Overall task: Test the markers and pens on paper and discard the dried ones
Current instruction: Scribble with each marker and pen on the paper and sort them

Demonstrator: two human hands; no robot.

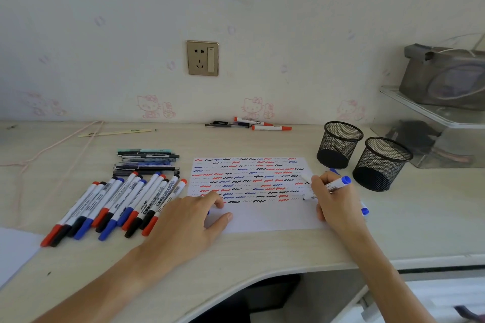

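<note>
A white sheet of paper [262, 217], covered over its upper part with rows of short red, blue and black squiggles, lies on the pale wood-grain desk [262, 252] near its curved front edge. The left hand [183, 220] rests flat on the paper's front left corner, fingers relaxed and spread, holding nothing. The right hand [333, 199] is at the paper's right edge, its fingers curled around a white marker with a blue end [337, 184], the marker's tip down at the paper near the last row of squiggles; another blue-capped marker [364, 210] lies just beside that hand, partly hidden by it. To the left of the paper, a fanned row of white markers with red, blue and black caps [115, 207] lies on the desk, touching one another, and behind them is a small stack of dark and teal pens [147, 161] lying crosswise. Along the desk's back edge against the wall lies a separate small group of pens and red-capped markers [249, 124]. Two black wire-mesh pen cups [362, 155] stand upright toward the right of the desk, just beside each other, beyond the paper's far right corner. A clear plastic box [430, 134] sits at the right edge with a grey pouch [446, 76] on top. A gold wall socket [202, 58] is mounted above the desk.
</note>
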